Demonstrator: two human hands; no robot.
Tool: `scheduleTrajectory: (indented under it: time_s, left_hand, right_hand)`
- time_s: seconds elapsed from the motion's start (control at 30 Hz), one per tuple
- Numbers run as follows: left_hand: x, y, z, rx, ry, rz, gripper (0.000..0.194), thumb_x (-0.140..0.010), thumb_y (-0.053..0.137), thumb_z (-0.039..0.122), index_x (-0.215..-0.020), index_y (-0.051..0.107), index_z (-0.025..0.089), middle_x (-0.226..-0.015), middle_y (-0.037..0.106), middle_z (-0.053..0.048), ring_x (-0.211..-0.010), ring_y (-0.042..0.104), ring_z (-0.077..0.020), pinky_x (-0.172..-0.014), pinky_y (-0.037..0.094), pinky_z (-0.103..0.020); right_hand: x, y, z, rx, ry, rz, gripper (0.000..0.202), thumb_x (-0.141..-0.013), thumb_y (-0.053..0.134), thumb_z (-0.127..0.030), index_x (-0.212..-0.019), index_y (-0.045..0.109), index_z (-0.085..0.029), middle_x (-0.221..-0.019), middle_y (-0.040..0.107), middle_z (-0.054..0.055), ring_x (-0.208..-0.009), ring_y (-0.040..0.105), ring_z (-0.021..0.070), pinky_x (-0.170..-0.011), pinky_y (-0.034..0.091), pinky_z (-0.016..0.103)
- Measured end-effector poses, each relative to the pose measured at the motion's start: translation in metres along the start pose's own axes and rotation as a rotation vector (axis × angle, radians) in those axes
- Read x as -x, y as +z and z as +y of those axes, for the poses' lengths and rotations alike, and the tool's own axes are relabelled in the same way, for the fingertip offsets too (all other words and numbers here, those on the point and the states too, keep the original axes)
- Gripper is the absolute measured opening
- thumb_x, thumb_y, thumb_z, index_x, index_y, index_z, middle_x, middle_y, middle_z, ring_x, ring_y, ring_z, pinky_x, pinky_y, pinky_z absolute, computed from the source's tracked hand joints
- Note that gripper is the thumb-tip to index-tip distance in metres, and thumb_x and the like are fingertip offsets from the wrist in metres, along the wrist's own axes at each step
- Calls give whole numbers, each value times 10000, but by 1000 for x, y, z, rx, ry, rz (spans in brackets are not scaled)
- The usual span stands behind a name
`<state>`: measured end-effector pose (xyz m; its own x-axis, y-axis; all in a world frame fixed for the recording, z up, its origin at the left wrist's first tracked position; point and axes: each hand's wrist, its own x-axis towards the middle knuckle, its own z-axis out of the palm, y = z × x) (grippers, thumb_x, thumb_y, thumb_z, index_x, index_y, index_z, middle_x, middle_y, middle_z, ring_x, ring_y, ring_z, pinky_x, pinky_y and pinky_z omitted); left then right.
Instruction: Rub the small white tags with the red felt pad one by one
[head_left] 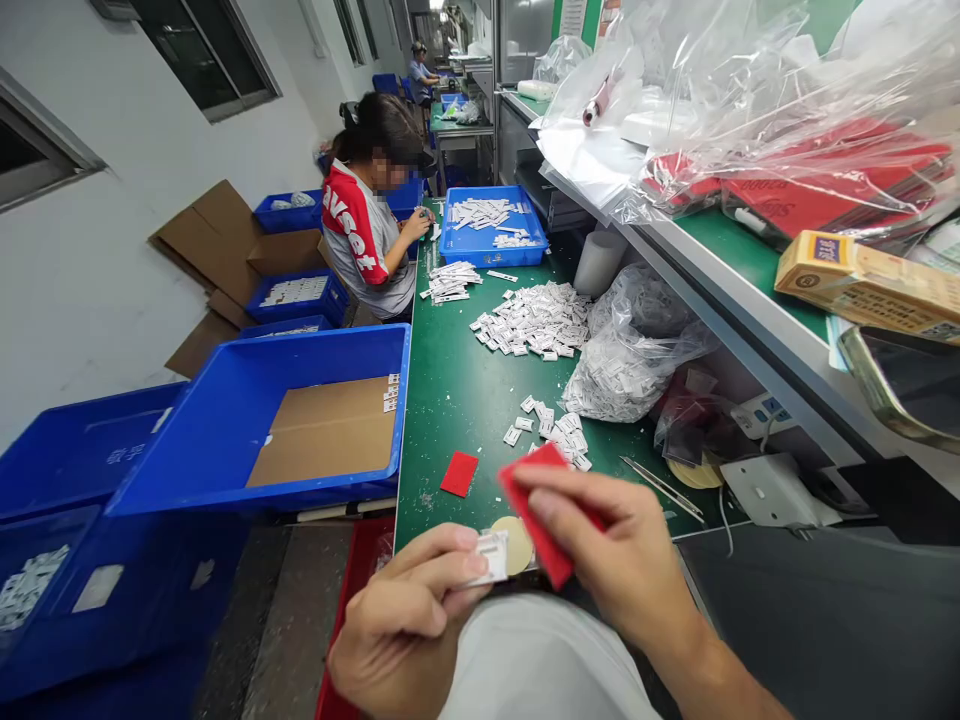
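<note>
My left hand (416,615) pinches a small white plastic piece (491,557) between thumb and fingers, low in the view. Close by on the right, my right hand (615,545) grips a red pad (541,510), its fingers pressed on the upper part. A round cream-coloured disc (514,545) shows between the white piece and the red pad. Another red square (459,473) lies flat on the green table (442,400). Beyond my right hand sits a small group of loose white pieces (566,432).
A large white heap (536,318) and a clear bag of pieces (619,370) lie farther back. Tweezers (664,490) rest at right. A big blue bin (255,370) stands left. A person (375,210) works beside a blue tray (491,250). A shelf (720,260) overhangs the right side.
</note>
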<state>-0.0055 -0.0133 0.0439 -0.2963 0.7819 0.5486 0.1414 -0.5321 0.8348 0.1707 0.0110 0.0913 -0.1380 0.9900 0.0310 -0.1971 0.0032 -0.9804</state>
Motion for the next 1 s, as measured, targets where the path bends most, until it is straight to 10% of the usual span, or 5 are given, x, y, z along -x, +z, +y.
scheduleTrajectory:
  time_s: [0.13, 0.27, 0.43, 0.67, 1.0]
  left_hand:
    - [0, 2, -2, 177, -104, -106, 352, -776, 821, 106, -689, 500, 220, -723, 802, 56, -715, 775, -197, -667, 654, -317]
    - [0, 5, -7, 485, -454, -39, 445, -757, 873, 259, -674, 438, 211, -623, 756, 48, -661, 744, -168, -645, 627, -270]
    - [1, 7, -8, 630, -576, -11, 474, -712, 908, 267, -682, 439, 209, -619, 748, 33, -649, 723, -151, -617, 579, -214]
    - [1, 6, -7, 656, -593, -50, 440, -721, 902, 275, -698, 467, 217, -641, 756, 27, -656, 722, -158, -626, 575, -227]
    - [-2, 1, -2, 325, -245, -110, 373, -764, 869, 223, -699, 502, 229, -681, 785, 41, -776, 751, -178, -731, 636, -298]
  right_hand:
    - [-1, -1, 2, -47, 30, -127, 181, -878, 781, -356, -1009, 860, -258, -651, 781, 10, -444, 609, 108, -406, 482, 184]
    - [-7, -5, 6, 97, 14, 212, 158, -932, 723, -303, -1030, 846, -287, -877, 830, 22, -723, 728, 155, -654, 587, 220]
    - [-2, -4, 9, -116, -9, 228, 158, -970, 668, -359, -1009, 816, -317, -969, 778, -7, -809, 674, 121, -705, 532, 161]
    - [3, -1, 7, -545, 164, -100, 202, -970, 653, -408, -1027, 801, -284, -581, 590, -32, -433, 365, 54, -412, 261, 148]
    - [6, 3, 4, -367, 113, -256, 200, -922, 753, -271, -1095, 830, -335, -670, 692, -10, -517, 529, 67, -499, 447, 167]
